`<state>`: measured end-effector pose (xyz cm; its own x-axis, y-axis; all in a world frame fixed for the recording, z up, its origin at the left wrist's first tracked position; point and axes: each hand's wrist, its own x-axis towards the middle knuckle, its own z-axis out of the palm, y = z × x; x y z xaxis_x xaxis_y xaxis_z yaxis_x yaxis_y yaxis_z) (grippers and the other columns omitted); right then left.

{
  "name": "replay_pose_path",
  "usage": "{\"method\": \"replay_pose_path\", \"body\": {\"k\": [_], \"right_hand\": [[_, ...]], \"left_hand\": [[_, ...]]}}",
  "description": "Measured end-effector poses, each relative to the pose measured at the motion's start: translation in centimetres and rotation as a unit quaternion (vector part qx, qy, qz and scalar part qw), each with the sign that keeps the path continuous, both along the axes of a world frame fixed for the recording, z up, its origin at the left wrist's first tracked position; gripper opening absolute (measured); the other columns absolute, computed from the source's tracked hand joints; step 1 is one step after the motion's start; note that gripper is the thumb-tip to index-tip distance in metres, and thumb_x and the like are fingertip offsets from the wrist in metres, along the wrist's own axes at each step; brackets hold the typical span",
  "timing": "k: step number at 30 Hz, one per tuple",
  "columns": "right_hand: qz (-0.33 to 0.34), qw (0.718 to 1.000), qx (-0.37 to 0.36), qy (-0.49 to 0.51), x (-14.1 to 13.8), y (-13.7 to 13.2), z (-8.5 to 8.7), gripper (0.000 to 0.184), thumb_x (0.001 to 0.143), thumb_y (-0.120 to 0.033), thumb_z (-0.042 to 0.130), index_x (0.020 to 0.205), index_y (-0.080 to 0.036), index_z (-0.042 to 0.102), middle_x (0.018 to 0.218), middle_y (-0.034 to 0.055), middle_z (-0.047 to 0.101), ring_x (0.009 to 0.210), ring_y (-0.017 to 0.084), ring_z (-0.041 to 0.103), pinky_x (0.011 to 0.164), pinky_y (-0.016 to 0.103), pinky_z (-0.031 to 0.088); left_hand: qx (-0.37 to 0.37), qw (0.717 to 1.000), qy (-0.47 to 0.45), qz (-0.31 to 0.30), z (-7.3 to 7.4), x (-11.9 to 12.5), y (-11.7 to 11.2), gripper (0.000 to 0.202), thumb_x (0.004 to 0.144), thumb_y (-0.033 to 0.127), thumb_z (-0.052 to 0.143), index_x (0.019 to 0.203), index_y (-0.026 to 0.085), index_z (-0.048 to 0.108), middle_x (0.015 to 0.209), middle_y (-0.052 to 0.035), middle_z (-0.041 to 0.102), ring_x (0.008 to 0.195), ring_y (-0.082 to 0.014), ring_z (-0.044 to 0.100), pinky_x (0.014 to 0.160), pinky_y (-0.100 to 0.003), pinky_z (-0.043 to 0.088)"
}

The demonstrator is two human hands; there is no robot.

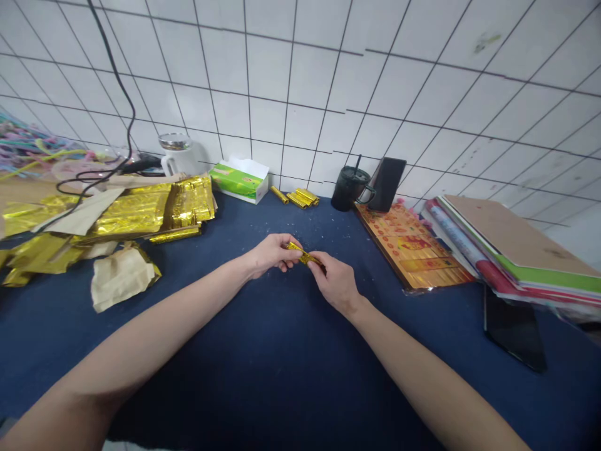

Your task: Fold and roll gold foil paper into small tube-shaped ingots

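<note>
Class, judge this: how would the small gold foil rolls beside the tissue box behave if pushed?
The gold foil rolls would probably roll away easily, since they look rounded. Their thin foil suggests they are light and may dent if squeezed.

We log an indoor craft workspace, homelike rather than industrial. White ceramic wall tiles [300,81] back a bench under a navy cloth covering [263,382]. Gold foil sheets [131,213] lie heaped at left. Everyday items share the surface: a tissue box [239,181], a white mug [181,156], a black straw tumbler [350,191], and a stack of folders [511,250].
</note>
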<state>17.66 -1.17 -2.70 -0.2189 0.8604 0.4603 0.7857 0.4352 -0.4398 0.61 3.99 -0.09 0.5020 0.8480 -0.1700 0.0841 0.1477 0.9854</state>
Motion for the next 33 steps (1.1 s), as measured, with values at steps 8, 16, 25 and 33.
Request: {"method": "replay_pose_path", "body": {"k": [8, 16, 25, 33], "right_hand": [[0.017, 0.996, 0.077, -0.031, 0.07, -0.01, -0.02, 0.024, 0.085, -0.018, 0.038, 0.099, -0.018, 0.058, 0.086, 0.0040, 0.065, 0.078, 0.015, 0.059, 0.072, 0.024, 0.043], [0.027, 0.986, 0.112, -0.117, 0.02, -0.18, -0.07, 0.031, 0.085, -0.034, 0.043, 0.104, -0.013, 0.057, 0.081, 0.0075, 0.065, 0.073, 0.018, 0.058, 0.068, 0.028, 0.041], [-0.014, 0.997, -0.002, 0.082, 0.06, 0.18, -0.31, 0.020, 0.084, -0.027, 0.042, 0.094, -0.019, 0.058, 0.080, 0.0034, 0.066, 0.072, 0.016, 0.061, 0.067, 0.026, 0.044], [-0.032, 0.999, -0.010, 0.040, -0.09, -0.02, 0.13, 0.020, 0.083, -0.034, 0.043, 0.073, -0.020, 0.055, 0.064, -0.0007, 0.056, 0.057, 0.012, 0.051, 0.055, 0.023, 0.038]], "left_hand": [[-0.015, 1.000, -0.002, 0.021, -0.27, 0.24, -0.14, 0.015, 0.064, 0.004, 0.050, 0.075, 0.013, 0.055, 0.056, -0.0003, 0.058, 0.044, -0.0062, 0.050, 0.038, -0.014, 0.035], [-0.110, 0.991, -0.045, 0.063, -0.25, 0.36, -0.07, 0.018, 0.063, 0.003, 0.046, 0.073, 0.012, 0.057, 0.051, -0.0013, 0.057, 0.040, -0.0067, 0.048, 0.037, -0.016, 0.034], [-0.003, 1.000, -0.005, -0.001, -0.32, 0.29, -0.20, 0.017, 0.064, 0.023, 0.065, 0.076, 0.011, 0.059, 0.063, -0.0015, 0.059, 0.052, -0.0071, 0.052, 0.048, -0.018, 0.038], [0.091, 0.996, -0.008, 0.020, -0.31, 0.41, -0.21, 0.017, 0.061, 0.024, 0.068, 0.069, 0.011, 0.061, 0.057, 0.0015, 0.056, 0.051, -0.0064, 0.046, 0.050, -0.020, 0.034]]}}
